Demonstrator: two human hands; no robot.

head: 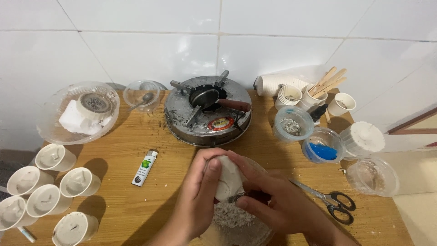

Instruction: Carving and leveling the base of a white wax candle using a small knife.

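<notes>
My left hand (200, 196) grips a white waxy block (227, 177) over a clear bowl (261, 234) that holds white shavings (230, 216). My right hand (277, 200) pinches a small metal tool (236, 197) against the block's lower edge. Both hands sit at the front middle of the wooden table (136, 200).
A round metal burner (207, 111) with a small ladle stands behind the hands. A lighter (144, 167) lies to the left, scissors (330, 202) to the right. Several white filled cups (50, 191) crowd the left edge. Bowls, paper cups and wooden sticks (330, 82) fill the back right.
</notes>
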